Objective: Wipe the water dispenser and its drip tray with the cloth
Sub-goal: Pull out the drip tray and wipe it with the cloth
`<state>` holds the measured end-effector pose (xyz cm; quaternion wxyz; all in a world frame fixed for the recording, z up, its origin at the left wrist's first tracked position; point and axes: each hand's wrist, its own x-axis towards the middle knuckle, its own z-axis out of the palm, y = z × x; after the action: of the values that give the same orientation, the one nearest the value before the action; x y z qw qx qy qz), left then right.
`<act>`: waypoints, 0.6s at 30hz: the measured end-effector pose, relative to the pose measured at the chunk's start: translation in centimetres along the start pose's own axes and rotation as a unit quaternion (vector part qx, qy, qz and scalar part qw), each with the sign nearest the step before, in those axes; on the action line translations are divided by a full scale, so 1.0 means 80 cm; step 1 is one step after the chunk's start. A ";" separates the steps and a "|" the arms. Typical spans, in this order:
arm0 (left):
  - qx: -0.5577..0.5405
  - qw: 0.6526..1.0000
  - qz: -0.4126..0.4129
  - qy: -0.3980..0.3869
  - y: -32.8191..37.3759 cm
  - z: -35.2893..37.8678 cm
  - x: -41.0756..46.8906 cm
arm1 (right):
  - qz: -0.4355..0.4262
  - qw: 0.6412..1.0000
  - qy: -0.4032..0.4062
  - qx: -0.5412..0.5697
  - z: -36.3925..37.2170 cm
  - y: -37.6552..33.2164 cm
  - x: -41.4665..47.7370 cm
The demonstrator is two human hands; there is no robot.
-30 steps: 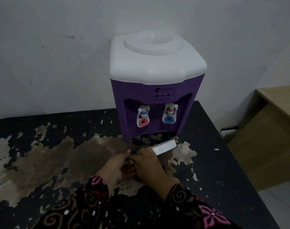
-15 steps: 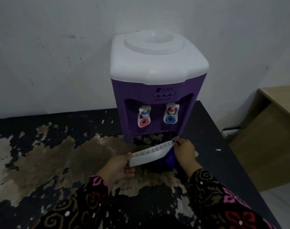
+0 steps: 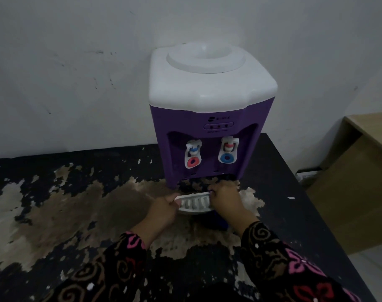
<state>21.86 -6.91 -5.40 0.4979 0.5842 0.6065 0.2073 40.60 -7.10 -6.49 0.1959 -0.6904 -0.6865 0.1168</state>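
Black, peeling tabletop (image 3: 55, 214), count one. Next, one left hand (image 3: 164, 211), fingers curled round the left end of the drip tray (image 3: 194, 203). One drip tray, white and slotted, held just in front of the foot of the water dispenser (image 3: 207, 118), not seated in it. One cloth (image 3: 212, 223), dark blue, bunched beneath the tray as far as I can tell. One right hand (image 3: 226, 200), gripping the tray's right end.

Change logged: a second ago I had both hands crowded at one end with the tray tilted. Now they sit at opposite ends, and the tray lies level and nearer the machine. I read that as tray wiping about done, with refitting next.

One water dispenser, purple with a white top. Two taps, red-ringed (image 3: 192, 162) and blue-ringed (image 3: 227, 158). One wooden desk (image 3: 360, 171), far right.
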 end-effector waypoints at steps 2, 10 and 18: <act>0.022 0.999 0.035 0.003 0.000 -0.002 0.001 | -0.079 0.996 -0.012 0.026 0.004 -0.019 -0.002; 0.153 0.980 0.130 0.001 -0.017 -0.004 0.003 | 0.099 0.990 -0.088 -0.041 -0.015 0.003 0.016; 0.170 0.970 0.171 0.030 -0.018 0.000 0.003 | -0.102 0.992 -0.073 -0.021 0.010 -0.059 0.003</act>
<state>21.21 -7.01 -6.67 0.3306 0.7488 0.5383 0.2007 36.04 -6.90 -5.14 0.1419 -0.6100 -0.7683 0.1322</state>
